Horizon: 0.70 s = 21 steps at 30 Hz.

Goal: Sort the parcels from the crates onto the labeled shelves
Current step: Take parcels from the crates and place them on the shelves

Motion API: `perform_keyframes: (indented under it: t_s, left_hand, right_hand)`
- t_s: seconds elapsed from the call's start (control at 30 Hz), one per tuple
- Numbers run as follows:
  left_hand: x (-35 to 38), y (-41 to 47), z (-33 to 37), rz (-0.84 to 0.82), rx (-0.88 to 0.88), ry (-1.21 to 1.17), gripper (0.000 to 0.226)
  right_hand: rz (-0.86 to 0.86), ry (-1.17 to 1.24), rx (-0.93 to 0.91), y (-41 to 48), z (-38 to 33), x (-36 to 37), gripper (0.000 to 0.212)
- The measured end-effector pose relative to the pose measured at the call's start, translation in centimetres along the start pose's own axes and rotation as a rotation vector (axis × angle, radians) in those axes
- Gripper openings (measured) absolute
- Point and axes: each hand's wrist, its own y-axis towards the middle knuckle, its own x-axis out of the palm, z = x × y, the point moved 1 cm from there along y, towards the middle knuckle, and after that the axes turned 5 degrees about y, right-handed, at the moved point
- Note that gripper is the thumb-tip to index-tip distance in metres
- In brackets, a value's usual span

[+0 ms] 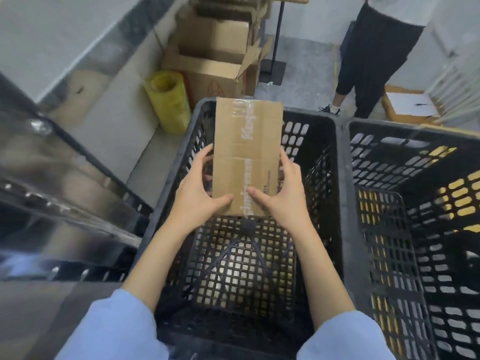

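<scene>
A brown cardboard parcel (248,154) with clear printed tape is held over the far half of a black plastic crate (335,162). My left hand (198,192) grips its left edge, thumb on the top face and fingers underneath. My right hand (281,190) grips the right edge the same way. The crate's grid floor below the parcel shows nothing else lying in it. A second black crate (349,183) stands directly to the right, with yellow showing through its holes.
A dark metal shelf frame (78,183) runs along the left. Behind the crates stand a yellow roll (168,102) and stacked open cardboard boxes (215,55). A person in black trousers (374,58) stands at the back right beside a flat box (407,105).
</scene>
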Motion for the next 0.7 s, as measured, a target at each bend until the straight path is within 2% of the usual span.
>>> perform_keyframes:
  t_s: [0.17, 0.33, 0.47, 0.57, 0.7]
  left_hand:
    - [-1.3, -4.0, 2.1, 0.158, -0.067, 0.029, 0.101]
    - [-1.3, -10.7, 5.4, 0.357, -0.13, 0.063, 0.102]
    - [-0.5, -17.0, 8.0, 0.517, -0.145, 0.012, 0.098]
    - [-0.2, -21.7, 9.8, 0.623, -0.139, -0.066, 0.086]
    - [-0.2, -28.1, 11.6, 0.777, -0.138, -0.134, 0.072]
  right_hand:
    - [-0.111, -0.032, -0.131, -0.7, -2.1, -0.2, 0.108]
    - [-0.252, -0.001, -0.278, -3.1, -4.7, -1.0, 0.097]
    - [-0.333, 0.119, -0.384, -7.2, -6.1, -1.9, 0.086]
    - [-0.442, 0.246, -0.402, -10.8, -6.8, -2.3, 0.072]
    - [-0.607, 0.398, -0.412, -15.5, -8.0, -2.3, 0.065]
